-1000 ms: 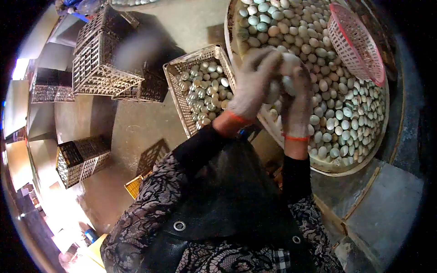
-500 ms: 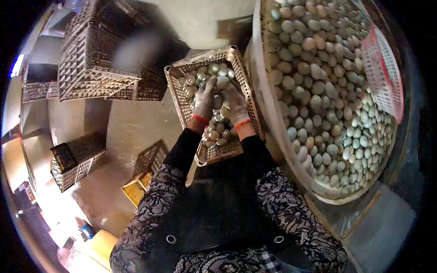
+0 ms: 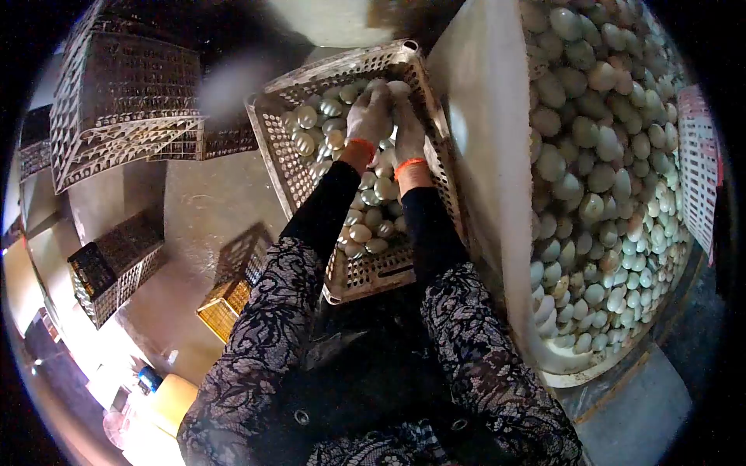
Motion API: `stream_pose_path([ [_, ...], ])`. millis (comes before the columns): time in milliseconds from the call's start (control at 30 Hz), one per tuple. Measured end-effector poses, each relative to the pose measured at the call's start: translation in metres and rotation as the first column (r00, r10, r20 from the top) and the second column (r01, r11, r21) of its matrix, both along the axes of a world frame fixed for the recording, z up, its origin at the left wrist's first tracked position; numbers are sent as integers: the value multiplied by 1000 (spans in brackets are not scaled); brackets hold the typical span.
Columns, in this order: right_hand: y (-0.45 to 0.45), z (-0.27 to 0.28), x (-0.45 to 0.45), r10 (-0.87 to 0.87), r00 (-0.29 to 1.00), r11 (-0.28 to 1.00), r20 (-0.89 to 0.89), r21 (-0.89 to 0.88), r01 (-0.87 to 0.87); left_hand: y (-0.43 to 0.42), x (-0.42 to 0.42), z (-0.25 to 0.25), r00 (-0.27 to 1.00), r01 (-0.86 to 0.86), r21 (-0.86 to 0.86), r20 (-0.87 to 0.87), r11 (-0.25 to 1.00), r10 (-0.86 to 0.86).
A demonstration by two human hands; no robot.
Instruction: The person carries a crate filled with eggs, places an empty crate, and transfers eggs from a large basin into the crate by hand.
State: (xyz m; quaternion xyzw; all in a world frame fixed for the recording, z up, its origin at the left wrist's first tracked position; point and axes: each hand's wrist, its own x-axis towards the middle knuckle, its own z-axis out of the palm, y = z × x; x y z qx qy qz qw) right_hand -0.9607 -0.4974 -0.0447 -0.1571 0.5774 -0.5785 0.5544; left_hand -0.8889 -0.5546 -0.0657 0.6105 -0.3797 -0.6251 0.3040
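Note:
A pale perforated plastic crate [image 3: 379, 281] stands in front of me, partly filled with whitish and greenish eggs [image 3: 361, 233]. Both of my hands wear light knitted gloves with orange cuffs and reach down into its far part. My left hand [image 3: 369, 120] is curled over eggs, its fingertips hidden. Beside it, my right hand [image 3: 409, 136] is bent around eggs near the far right side, a pale egg showing at its fingers. How many eggs either hand holds cannot be made out.
A large white-rimmed tub [image 3: 509, 194] full of eggs is on the right, with a pink-rimmed white basket [image 3: 699, 163] at its far side. Stacked crates [image 3: 128, 101] stand at the upper left. A dark crate [image 3: 116, 268] and a yellow crate [image 3: 225, 303] are lower left.
Both hands have moved from over the tub, holding eggs, leftward and down into the crate, then farther toward its far end. The view has shifted, so the tub appears farther right.

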Motion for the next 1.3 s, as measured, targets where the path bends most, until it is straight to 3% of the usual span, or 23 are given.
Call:
stream_pose_path([
  [67,-1,-45,-4,-16,978,977,-206,-213,-28,12,9,5,934,273,-269,306,924,-187],
  [100,-13,26,9,-175,957,984,230,3,179,15,5,15,882,286,-265,449,921,-144],
  [133,-14,22,7,-177,958,984,227,2,181,17,1,25,808,299,-258,580,919,-100],
  [200,-15,-2,0,-62,997,989,42,135,56,20,-2,40,784,290,-236,615,928,-89],
  [267,-14,-28,-1,-48,999,996,4,76,47,21,-1,42,686,392,-349,727,851,-18],
  [367,-7,-77,-3,15,1000,997,-8,79,-14,5,11,-26,566,555,-373,824,744,-9],
  [467,2,-140,-5,107,990,988,-88,119,-96,5,18,9,468,701,-414,881,581,65],
  [533,16,-138,-5,252,853,966,-457,167,-195,5,22,1,376,794,-361,924,490,71],
  [567,22,-123,-4,267,820,964,-506,145,-224,6,24,-3,213,853,-185,977,489,-2],
  [700,45,-20,-4,164,660,982,-733,60,-177,15,25,4,144,841,-104,989,531,-35],
  [733,57,12,-1,168,623,981,-764,66,-183,22,31,15,202,867,-243,969,434,139],
  [767,76,52,5,187,609,974,-771,67,-215,26,34,14,283,807,-268,958,526,53],
  [833,118,137,10,235,651,952,-722,36,-304,28,52,0,411,793,-377,911,479,37],
  [900,151,225,5,188,767,934,-613,-130,-333,35,42,64,615,671,-593,780,446,113],
  [933,166,259,-2,165,804,909,-571,-228,-349,58,34,148,738,494,-668,661,556,138],
  [1000,194,318,-30,139,828,928,-543,-221,-301,85,13,225,905,239,-822,381,517,187],
  [1033,211,332,-47,120,825,943,-552,-197,-269,96,1,248,980,103,-887,169,450,108],
  [1100,232,350,-94,95,734,992,-672,2,-126,135,-35,307,985,34,-781,-79,624,-152],
  [1133,242,359,-118,105,691,994,-716,100,-47,149,-46,321,968,180,-777,30,603,-250],
  [1167,265,323,-149,143,84,978,-986,128,-167,157,-57,331,937,322,-750,165,577,-309],
  [1200,284,302,-169,343,16,936,-939,340,-89,161,-64,340,883,460,-703,300,541,-361],
  [1233,302,280,-189,542,-55,839,-839,544,-17,164,-66,361,758,653,-709,607,268,-240],
  [1300,328,246,-210,523,-46,850,-851,525,-45,173,-75,380,682,731,-612,634,302,-365],
])
